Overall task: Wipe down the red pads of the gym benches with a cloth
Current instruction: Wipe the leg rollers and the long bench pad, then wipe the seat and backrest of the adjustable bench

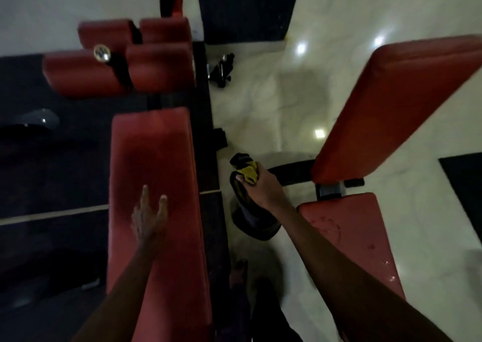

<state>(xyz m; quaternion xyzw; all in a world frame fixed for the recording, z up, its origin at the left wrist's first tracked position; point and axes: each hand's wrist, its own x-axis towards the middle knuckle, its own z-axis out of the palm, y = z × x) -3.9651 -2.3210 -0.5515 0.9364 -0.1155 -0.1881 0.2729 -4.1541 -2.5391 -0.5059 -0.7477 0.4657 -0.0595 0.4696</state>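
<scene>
A dark, rounded thing (257,224) stands on the floor just under my right hand; whether it is a tub or holds anything I cannot tell.

The long red pad (154,153) runs from 6 o'clock towards 12, flat, smooth and slightly glossy, with rounded corners. Four stubby red roller pads (114,62) cluster at 11 o'clock on a black frame. At 2 o'clock a second long back pad (396,107) slants across the pale, shiny floor (273,101). Its seat pad (349,237) at 4 o'clock is beaded with wet drops. A black mat (52,164) lies at 9 o'clock.

My left hand (150,219) is spread, fingers straight, over the long red pad. Whether it presses down I cannot tell. My right hand (263,187) is clenched round a bunched yellow-and-black cloth (246,170), held over the floor between the two benches, touching neither pad.
</scene>
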